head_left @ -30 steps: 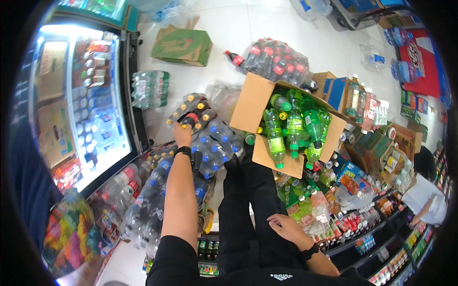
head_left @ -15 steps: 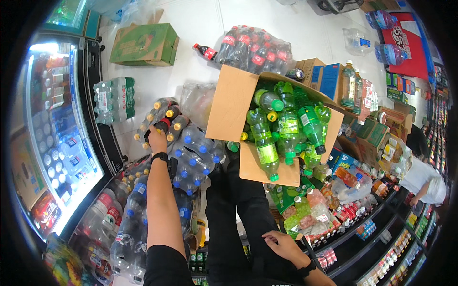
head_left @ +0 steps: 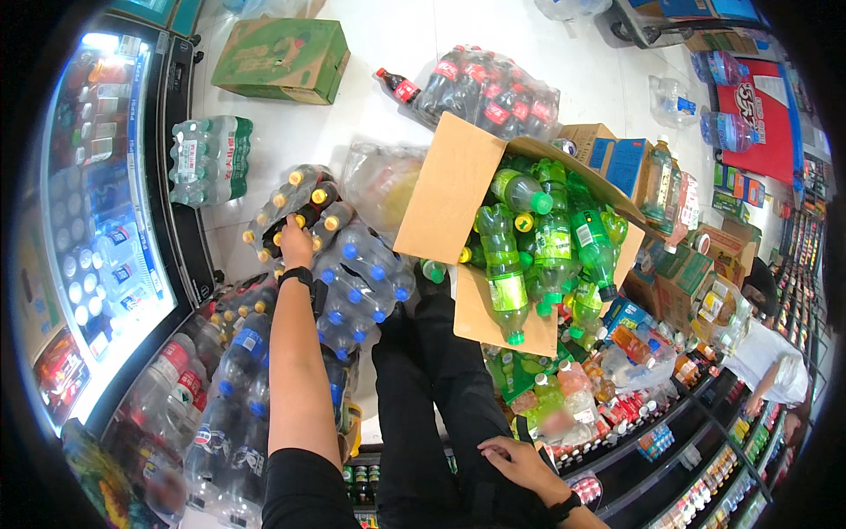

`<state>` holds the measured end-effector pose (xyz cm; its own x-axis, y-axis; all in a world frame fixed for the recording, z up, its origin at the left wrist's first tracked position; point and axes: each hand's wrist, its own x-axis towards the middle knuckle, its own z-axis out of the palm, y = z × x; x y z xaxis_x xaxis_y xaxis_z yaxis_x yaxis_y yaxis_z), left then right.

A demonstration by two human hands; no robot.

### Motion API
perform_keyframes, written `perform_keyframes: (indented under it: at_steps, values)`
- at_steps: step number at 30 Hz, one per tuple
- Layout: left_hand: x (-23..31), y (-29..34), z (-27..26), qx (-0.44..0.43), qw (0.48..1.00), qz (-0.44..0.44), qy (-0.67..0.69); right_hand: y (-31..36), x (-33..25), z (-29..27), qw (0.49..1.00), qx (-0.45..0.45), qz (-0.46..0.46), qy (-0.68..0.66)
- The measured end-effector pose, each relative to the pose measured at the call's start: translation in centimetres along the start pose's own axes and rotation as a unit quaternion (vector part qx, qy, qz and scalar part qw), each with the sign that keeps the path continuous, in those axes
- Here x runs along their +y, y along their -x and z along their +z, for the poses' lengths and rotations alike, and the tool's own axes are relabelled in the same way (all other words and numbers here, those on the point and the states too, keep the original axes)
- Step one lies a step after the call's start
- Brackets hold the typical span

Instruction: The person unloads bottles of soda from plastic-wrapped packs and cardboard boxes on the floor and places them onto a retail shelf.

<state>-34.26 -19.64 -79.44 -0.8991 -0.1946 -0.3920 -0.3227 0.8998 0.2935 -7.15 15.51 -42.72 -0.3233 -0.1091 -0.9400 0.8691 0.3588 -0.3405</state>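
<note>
My left hand (head_left: 297, 242) reaches down into a plastic-wrapped pack of dark bottles with yellow caps (head_left: 291, 198). Its fingers are curled around the top of one dark bottle, partly hidden among the caps. Beside that pack sits a wrapped pack of blue-capped bottles (head_left: 357, 282). My right hand (head_left: 515, 463) lies on my right thigh, fingers loosely stretched, holding nothing. In front of me an open cardboard box (head_left: 449, 189) is heaped with green soda bottles (head_left: 507, 291), several lying over its lowered flap.
Wrapped cola bottles (head_left: 485, 93) and a green carton (head_left: 282, 60) occupy the far floor. A lit drinks cooler (head_left: 110, 220) stands at left, with a water pack (head_left: 210, 159) beside it. Stocked shelves (head_left: 687, 458) line the right, where another person's white garment (head_left: 771, 361) shows.
My left hand has moved slightly up and right within the yellow-capped pack, its fingers now curled on a bottle. My view has shifted a little; the right hand stays on my thigh.
</note>
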Motion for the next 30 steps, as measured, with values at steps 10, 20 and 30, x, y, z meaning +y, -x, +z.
perform_keyframes:
  at_steps: [10, 20, 30]
  values:
    - [2.9, 5.3, -6.1, 0.009, 0.998, 0.041, 0.035, 2.3, 0.6, -0.2, 0.982, 0.010, -0.161, 0.095]
    - [8.4, 22.0, -13.1, -0.339, 0.936, 0.082, 0.046, 9.3, -1.7, -1.2, 0.913, 0.151, -0.294, 0.240]
    - [13.8, 32.7, -26.9, -0.329, 0.923, 0.188, 0.063, 20.3, 4.9, -7.3, 0.855, 0.366, -0.121, 0.347]
